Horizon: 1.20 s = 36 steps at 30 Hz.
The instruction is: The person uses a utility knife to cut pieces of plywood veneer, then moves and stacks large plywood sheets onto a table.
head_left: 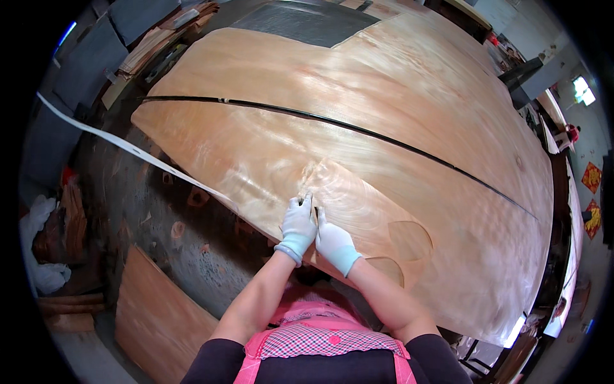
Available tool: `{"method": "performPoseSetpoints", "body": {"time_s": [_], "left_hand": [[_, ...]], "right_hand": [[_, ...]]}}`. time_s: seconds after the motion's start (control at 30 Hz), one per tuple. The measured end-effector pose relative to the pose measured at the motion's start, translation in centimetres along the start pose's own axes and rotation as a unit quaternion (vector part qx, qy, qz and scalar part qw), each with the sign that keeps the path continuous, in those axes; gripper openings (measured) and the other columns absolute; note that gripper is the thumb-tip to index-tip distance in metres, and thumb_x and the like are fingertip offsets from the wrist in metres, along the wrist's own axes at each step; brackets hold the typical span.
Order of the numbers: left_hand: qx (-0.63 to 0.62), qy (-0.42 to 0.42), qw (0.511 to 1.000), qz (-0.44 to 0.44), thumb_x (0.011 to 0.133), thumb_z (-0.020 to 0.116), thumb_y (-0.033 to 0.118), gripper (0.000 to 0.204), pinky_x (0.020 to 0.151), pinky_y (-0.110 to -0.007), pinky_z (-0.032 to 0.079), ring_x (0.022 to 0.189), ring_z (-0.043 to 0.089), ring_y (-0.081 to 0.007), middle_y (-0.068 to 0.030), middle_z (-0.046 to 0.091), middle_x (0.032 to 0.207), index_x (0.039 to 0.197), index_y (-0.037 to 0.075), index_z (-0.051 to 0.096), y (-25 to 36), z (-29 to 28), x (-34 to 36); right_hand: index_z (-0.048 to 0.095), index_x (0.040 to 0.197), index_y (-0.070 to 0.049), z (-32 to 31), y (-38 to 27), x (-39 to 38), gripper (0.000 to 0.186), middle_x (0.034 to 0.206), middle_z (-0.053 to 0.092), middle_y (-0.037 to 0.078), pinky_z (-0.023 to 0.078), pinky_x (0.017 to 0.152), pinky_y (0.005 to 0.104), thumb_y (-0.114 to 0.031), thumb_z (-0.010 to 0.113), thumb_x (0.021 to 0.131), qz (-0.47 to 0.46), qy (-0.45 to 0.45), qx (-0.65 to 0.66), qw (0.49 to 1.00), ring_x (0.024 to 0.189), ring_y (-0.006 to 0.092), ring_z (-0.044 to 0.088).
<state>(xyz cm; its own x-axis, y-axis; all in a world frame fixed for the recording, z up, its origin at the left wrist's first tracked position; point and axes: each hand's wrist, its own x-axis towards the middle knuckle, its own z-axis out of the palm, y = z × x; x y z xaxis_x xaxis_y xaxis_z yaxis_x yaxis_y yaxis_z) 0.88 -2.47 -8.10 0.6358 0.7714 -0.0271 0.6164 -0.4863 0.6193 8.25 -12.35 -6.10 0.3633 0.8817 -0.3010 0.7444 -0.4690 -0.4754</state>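
Both my hands are in white gloves with pale blue cuffs, side by side at the front edge of a large wooden veneer sheet. My left hand is closed, index finger forward, near a smaller swirly-grained veneer piece; a small dark object shows at its fingertips, too little to name. My right hand sits just right of it, fingers curled round another dark bit I cannot make out. The smaller piece has two rounded, paler outlined areas at its right end. A long, thin black bar lies across the big sheets beyond my hands.
A white strip slants off the left edge. A dark panel lies at the back, stacked veneer at back left, a loose board low on the left. A person in red is at the far right.
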Motion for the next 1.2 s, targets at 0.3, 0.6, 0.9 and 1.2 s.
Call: {"method": "performPoseSetpoints", "body": {"time_s": [0.3, 0.6, 0.9, 1.2], "left_hand": [[0.07, -0.038, 0.996, -0.041, 0.085, 0.064, 0.026, 0.061, 0.097, -0.041, 0.044, 0.114, 0.052, -0.0367, -0.0224, 0.048, 0.125, 0.139, 0.004, 0.045, 0.8, 0.5, -0.3], [0.073, -0.026, 0.996, -0.038, 0.079, 0.072, 0.044, 0.082, 0.098, -0.042, 0.043, 0.117, 0.047, -0.0363, -0.0214, 0.044, 0.13, 0.142, 0.004, 0.039, 2.0, 0.4, -0.3], [0.053, -0.021, 0.986, -0.156, 0.064, 0.083, 0.05, 0.123, 0.101, -0.04, 0.042, 0.118, 0.048, -0.0364, -0.0239, 0.042, 0.132, 0.149, -0.005, 0.014, 2.3, -0.7, 0.3], [0.042, -0.015, 0.994, -0.105, 0.062, 0.086, 0.043, 0.1, 0.097, -0.04, 0.046, 0.116, 0.05, -0.0356, -0.0217, 0.044, 0.128, 0.144, 0.011, 0.04, 1.7, -0.9, 0.3]], "right_hand": [[0.022, 0.15, -0.005, -2.4, 4.6, -7.0, 0.069, 0.08, 0.067, 0.024, 0.051, 0.06, 0.0507, -0.009, 0.046, 0.085, -0.035, -0.11, -0.071, 0.991, 0.069, 0.0399, 0.066], [0.049, 0.129, -0.046, -17.4, 17.5, -5.4, 0.05, 0.075, 0.063, 0.006, 0.05, 0.061, 0.04, -0.019, 0.055, 0.088, -0.262, -0.189, -0.385, 0.865, 0.066, 0.0285, 0.065], [0.05, 0.135, -0.031, -13.5, 5.3, 4.7, 0.056, 0.083, 0.064, 0.01, 0.049, 0.071, 0.0402, -0.009, 0.053, 0.084, -0.314, -0.088, -0.244, 0.913, 0.079, 0.0294, 0.063], [0.052, 0.132, -0.034, -12.4, 5.9, 8.1, 0.053, 0.081, 0.062, 0.01, 0.049, 0.068, 0.039, -0.011, 0.053, 0.084, -0.374, -0.082, -0.312, 0.869, 0.08, 0.0289, 0.064]]}}
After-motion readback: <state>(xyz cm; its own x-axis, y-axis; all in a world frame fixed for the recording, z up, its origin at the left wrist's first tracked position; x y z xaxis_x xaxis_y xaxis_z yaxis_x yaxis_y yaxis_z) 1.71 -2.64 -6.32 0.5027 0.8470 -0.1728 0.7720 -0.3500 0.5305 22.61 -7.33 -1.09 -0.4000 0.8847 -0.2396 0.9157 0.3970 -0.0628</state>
